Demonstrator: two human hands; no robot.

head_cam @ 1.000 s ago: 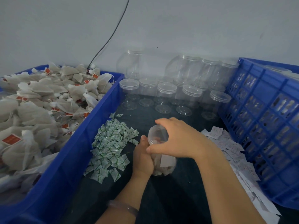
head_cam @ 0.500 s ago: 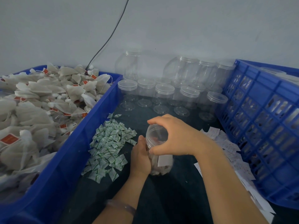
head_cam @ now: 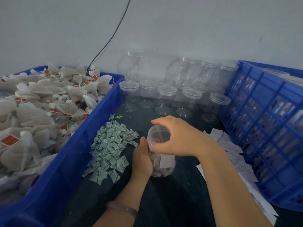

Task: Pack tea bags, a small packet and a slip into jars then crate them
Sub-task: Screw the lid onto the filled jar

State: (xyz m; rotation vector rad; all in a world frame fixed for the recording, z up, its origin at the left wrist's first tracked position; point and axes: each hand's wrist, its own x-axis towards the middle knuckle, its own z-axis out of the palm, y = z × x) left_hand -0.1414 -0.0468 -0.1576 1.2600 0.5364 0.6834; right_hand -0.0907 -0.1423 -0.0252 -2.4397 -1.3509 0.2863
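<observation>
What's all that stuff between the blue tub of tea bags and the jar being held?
A heap of small green-and-white packets on the dark table, left of the jar, in the head view.

A bin (head_cam: pixel 68 161) of tea bags (head_cam: pixel 41 102) lies left, a crate (head_cam: pixel 265 128) right, packets (head_cam: pixel 109 148) between, empty jars (head_cam: pixel 165 94) far behind.

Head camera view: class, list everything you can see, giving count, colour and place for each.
tub: one, blue, left
tea bags: many, off-white with red tags, heaped in the tub
packets: a pile, white and green, on the table beside the tub
empty jars: roughly ten, clear, back, by the wall
crate: one, blue, right
slips: many, white, scattered beside the crate
filled jar: one, clear, centre
cable: one, black, on the wall
left hand: one, grips the filled jar's side
right hand: one, grips its lid
</observation>
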